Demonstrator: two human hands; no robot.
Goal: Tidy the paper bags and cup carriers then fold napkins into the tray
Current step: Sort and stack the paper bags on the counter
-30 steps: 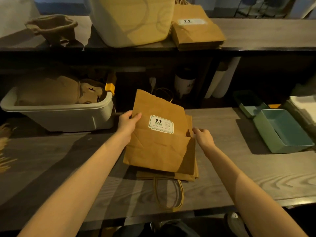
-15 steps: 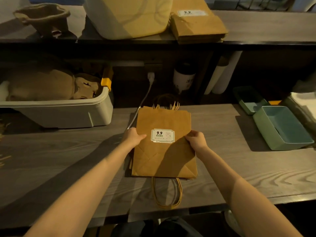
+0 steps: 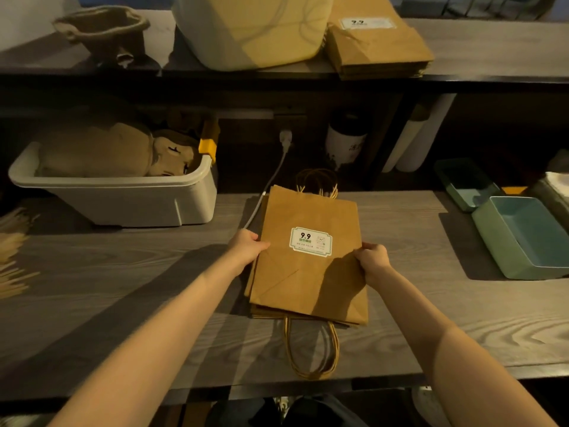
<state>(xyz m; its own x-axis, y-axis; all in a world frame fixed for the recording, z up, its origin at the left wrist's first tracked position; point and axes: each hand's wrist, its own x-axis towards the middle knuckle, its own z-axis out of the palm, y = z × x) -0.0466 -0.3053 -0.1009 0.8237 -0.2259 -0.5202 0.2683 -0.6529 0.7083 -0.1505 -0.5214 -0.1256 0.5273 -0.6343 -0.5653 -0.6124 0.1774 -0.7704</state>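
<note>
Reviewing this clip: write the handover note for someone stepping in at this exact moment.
Left hand and right hand each grip a side edge of the paper bag stack on the counter.
Second bag stack and cup carrier sit on the upper shelf.
Done: counter bags roughly squared.
Left: place the stack, tidy carriers, fold napkins into the green tray.

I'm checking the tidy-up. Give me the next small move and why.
Probably lift the bag stack and set it on the other stack on the upper shelf. Left hand and right hand grip its sides, edges squared.
</note>
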